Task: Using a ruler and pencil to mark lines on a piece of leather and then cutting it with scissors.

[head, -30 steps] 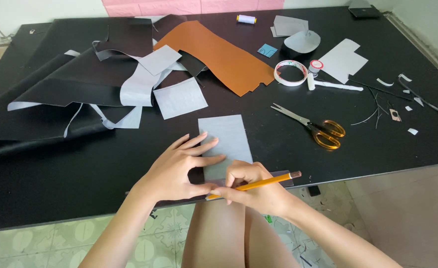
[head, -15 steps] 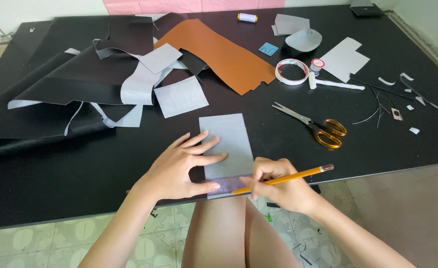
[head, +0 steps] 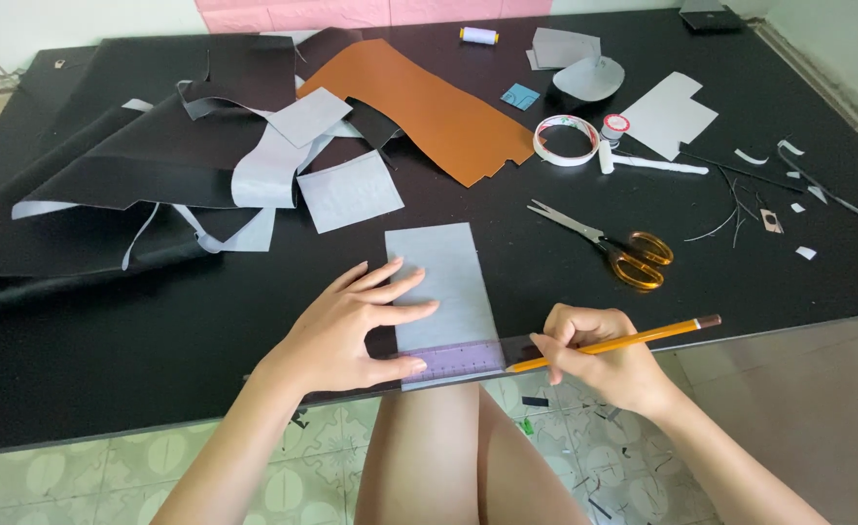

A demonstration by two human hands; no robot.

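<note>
At the table's near edge, the left hand lay flat and open, pinning a clear ruler across a grey sheet; the sheet looked thin, light, floppy and apt to slide unless pressed. Right of the ruler, the right hand pinched a yellow pencil. Beyond lay orange-handled scissors.

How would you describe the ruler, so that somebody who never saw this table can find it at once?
Start at the near edge of the black table, where the grey sheet lies. The ruler lies across the sheet's near end, under the left hand and beside the pencil in the right hand. It alone is clear and purple-tinted; the pieces around it are opaque grey, black or brown.
</note>
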